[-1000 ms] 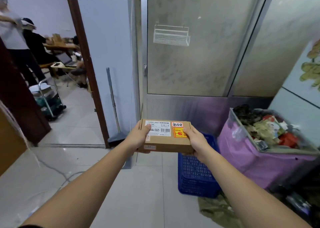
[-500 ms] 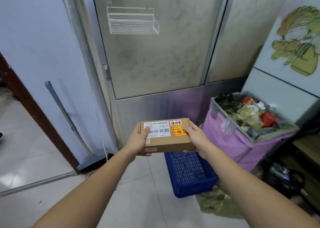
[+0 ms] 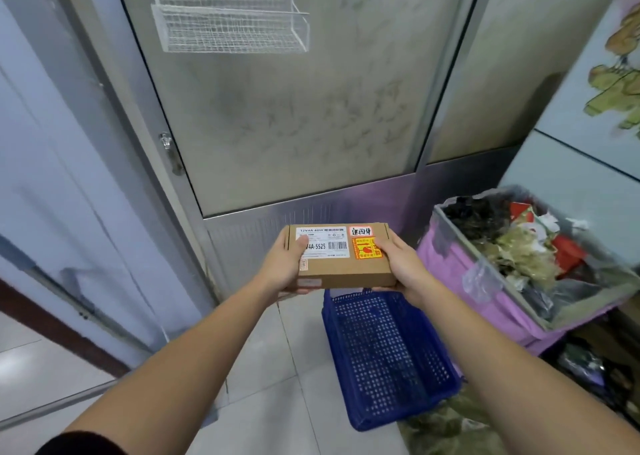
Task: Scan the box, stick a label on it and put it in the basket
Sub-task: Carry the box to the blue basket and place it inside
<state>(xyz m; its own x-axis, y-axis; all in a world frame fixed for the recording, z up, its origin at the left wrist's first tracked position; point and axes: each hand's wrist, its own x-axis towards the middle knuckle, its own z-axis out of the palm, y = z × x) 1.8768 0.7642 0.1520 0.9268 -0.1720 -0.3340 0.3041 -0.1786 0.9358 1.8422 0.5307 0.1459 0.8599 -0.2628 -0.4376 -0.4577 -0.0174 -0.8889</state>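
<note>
So the box (image 3: 341,259) is a small flat cardboard one, held out at arm's length with its top face up and pretty much level. It's up in the air, just above the far end of the blue basket (image 3: 388,357) that sits on the tiled floor (image 3: 263,385). It's not touching the basket yet. There's a white barcode label (image 3: 322,243) on top and a red and yellow sticker (image 3: 367,248) next to it, so I'd guess the labelling part is done and this is the drop-off step.

Left hand (image 3: 285,267) is clamped on the left short edge, thumb lying over the top and covering a bit of the white label, fingers curled underneath. Right hand (image 3: 403,267) does the same on the right edge, thumb on the sticker corner, fingers under the box. Both are closed on it, nothing loose.

Basket looks empty from here, a perforated plastic thing, so lots of room. If it were me I'd pull the box back toward myself a touch so it's over the middle of the basket instead of the far rim, lower it flat with both hands, then let go low instead of dropping it from height. Keep the label side up too.

One thing to watch is the pink-bagged trash bin (image 3: 502,302), full of rubbish and right beside the basket on the right, so don't drift that way. Behind it all is a frosted glass door (image 3: 294,108) with a wire rack (image 3: 228,22) on it.
</note>
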